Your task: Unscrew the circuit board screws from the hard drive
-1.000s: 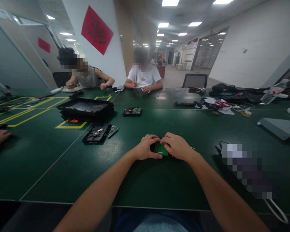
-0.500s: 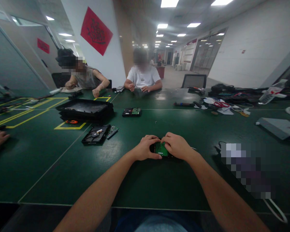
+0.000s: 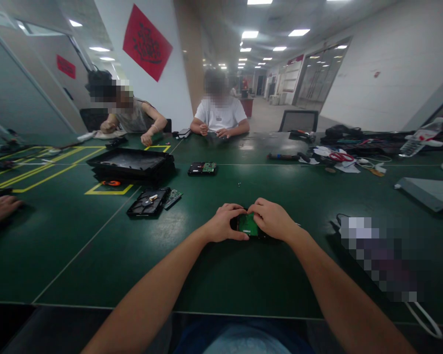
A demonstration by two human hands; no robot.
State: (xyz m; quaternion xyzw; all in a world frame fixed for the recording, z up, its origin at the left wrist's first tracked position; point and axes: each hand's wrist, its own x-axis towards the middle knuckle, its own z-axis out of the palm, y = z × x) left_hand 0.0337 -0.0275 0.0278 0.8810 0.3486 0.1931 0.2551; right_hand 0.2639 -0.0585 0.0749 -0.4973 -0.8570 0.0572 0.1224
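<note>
A hard drive point(image 3: 248, 225) with a green circuit board on its upper face lies on the dark green table, mostly covered by my fingers. My left hand point(image 3: 227, 223) wraps its left side, thumb along the near edge and fingers at the far edge. From the right, my right hand point(image 3: 271, 218) rests over the drive with bent fingers gripping at the board's far right part; its fingertips are partly hidden. The two hands nearly meet at the far edge. A thin pale tip shows just right of my right wrist, too small to name.
Ahead lie tiny screws point(image 3: 239, 185) and another hard drive point(image 3: 202, 168). To the left are an opened black casing point(image 3: 147, 202), a loose circuit board point(image 3: 173, 198) and black trays point(image 3: 131, 164). A blurred-out object point(image 3: 378, 260) lies right. A co-worker's hand point(image 3: 2, 207) is far left.
The view has shifted slightly. Both hands keep nearly the same hold on the hard drive. At the far left, the co-worker's hand reaches a little further into view.
</note>
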